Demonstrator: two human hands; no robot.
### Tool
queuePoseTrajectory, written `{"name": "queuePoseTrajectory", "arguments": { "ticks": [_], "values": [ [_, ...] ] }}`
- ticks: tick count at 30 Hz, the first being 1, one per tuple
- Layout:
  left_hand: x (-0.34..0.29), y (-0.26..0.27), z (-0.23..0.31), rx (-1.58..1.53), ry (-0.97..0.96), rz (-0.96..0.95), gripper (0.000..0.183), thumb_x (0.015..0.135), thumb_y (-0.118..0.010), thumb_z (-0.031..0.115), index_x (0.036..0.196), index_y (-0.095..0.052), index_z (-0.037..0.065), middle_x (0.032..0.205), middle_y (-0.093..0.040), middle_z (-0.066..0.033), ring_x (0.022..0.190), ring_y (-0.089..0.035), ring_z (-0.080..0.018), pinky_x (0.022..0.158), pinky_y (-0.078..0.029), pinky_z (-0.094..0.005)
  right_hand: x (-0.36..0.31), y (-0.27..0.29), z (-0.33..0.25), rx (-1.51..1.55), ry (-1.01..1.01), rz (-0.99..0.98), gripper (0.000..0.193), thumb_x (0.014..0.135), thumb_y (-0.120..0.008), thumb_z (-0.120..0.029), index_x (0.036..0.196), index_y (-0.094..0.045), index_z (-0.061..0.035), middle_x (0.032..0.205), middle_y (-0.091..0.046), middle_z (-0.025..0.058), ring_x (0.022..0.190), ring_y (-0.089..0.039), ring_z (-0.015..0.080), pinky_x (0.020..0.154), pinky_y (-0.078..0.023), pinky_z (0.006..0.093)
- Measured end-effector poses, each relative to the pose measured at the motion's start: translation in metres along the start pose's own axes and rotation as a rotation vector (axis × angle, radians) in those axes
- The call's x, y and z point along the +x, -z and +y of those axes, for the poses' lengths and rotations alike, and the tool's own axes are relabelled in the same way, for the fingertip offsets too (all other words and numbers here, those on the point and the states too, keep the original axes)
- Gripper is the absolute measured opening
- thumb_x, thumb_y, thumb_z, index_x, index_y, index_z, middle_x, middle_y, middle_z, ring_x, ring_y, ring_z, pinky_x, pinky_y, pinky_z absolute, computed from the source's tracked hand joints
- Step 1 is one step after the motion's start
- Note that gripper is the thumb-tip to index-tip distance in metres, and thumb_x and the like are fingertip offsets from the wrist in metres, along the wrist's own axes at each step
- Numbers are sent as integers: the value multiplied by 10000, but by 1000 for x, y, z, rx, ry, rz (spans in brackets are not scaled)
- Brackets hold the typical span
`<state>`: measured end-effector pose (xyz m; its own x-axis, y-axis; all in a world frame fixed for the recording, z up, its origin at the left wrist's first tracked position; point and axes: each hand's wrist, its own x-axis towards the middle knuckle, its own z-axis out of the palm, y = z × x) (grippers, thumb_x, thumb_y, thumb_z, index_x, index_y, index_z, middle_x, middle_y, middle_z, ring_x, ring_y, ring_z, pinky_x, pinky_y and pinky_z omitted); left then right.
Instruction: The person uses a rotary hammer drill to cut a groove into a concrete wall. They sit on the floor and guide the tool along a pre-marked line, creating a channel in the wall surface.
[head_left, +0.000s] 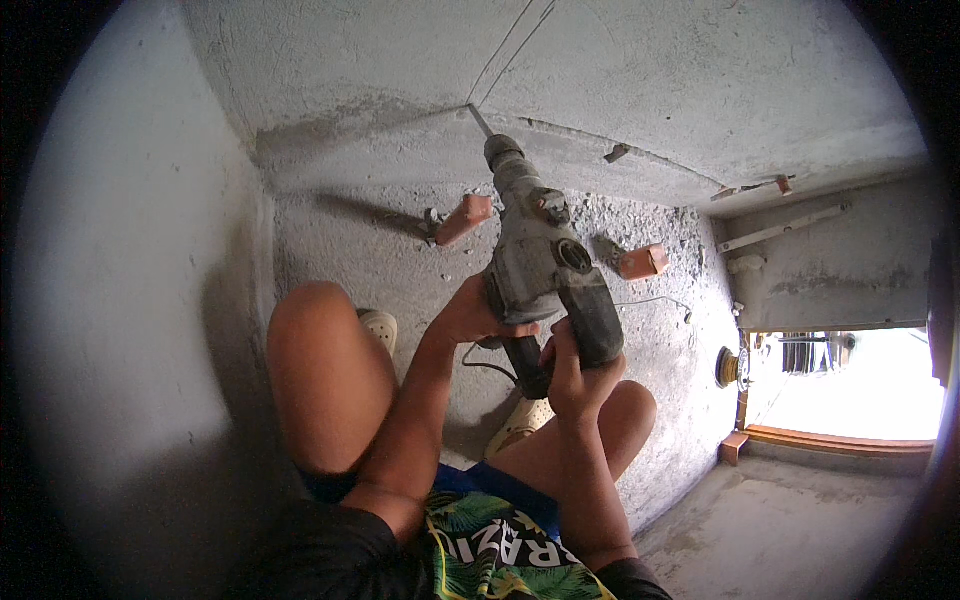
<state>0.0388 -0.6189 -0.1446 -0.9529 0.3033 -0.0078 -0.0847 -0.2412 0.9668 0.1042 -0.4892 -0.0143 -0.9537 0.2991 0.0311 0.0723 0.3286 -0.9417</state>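
A dusty grey rotary hammer (530, 265) points away from me, tilted slightly to the left. Its chisel or drill bit (480, 120) meets the wall (380, 140) just below two drawn lines; whether the tip is in the plaster is too small to tell. My left hand (468, 312) is closed round the underside of the tool's body. Around the black rear handle (592, 318) my right hand (582, 378) is wrapped; its trigger finger is partly hidden.
Two reddish brick pieces (465, 220) (642, 262) lie on the gritty floor (660, 400) amid rubble. A shallow groove (640, 155) runs along the wall to the right. A round spool (727, 367) stands near the bright opening (840, 390). A bare wall (130, 300) rises on my left.
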Motion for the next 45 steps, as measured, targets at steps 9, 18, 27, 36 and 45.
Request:
{"name": "queuePoseTrajectory", "arguments": {
  "ticks": [9,18,27,36,45],
  "values": [
    [-3,-17,10,-122,-47,-4,909,630,-950,346,1327,-504,-29,1250,-636,-110,1139,-607,-207,992,-483,-347,8,10,-25,-162,150,-41,151,888,-679,-117,847,-672,29,677,-647,49,574,-602,104,522,-464,270],
    [-36,-66,7,-299,-158,77,855,665,-932,310,1339,-505,2,1252,-626,-100,1148,-593,-205,995,-475,-358,-30,41,-94,-284,144,-185,246,833,-726,-177,893,-678,57,721,-697,134,699,-650,140,678,-537,339],
    [-97,-87,41,-220,-219,28,850,662,-932,310,1333,-512,-1,1278,-620,-109,1168,-586,-208,1013,-467,-361,-93,77,-92,-200,101,-103,216,822,-721,-146,882,-672,56,735,-684,92,713,-591,95,640,-512,318],
    [-92,-79,31,-202,-251,7,856,666,-934,330,1330,-516,-12,1263,-631,-120,1163,-603,-220,1009,-479,-371,-97,72,-86,-155,169,-146,214,828,-737,-118,928,-666,57,789,-691,74,738,-609,106,666,-521,303],
    [-61,-48,14,-143,-213,59,877,646,-946,358,1321,-524,-11,1259,-635,-112,1159,-593,-192,1001,-480,-358,-64,35,-65,-193,323,-154,205,845,-729,-112,960,-680,50,816,-718,112,768,-658,123,682,-533,297]
  ]
}}
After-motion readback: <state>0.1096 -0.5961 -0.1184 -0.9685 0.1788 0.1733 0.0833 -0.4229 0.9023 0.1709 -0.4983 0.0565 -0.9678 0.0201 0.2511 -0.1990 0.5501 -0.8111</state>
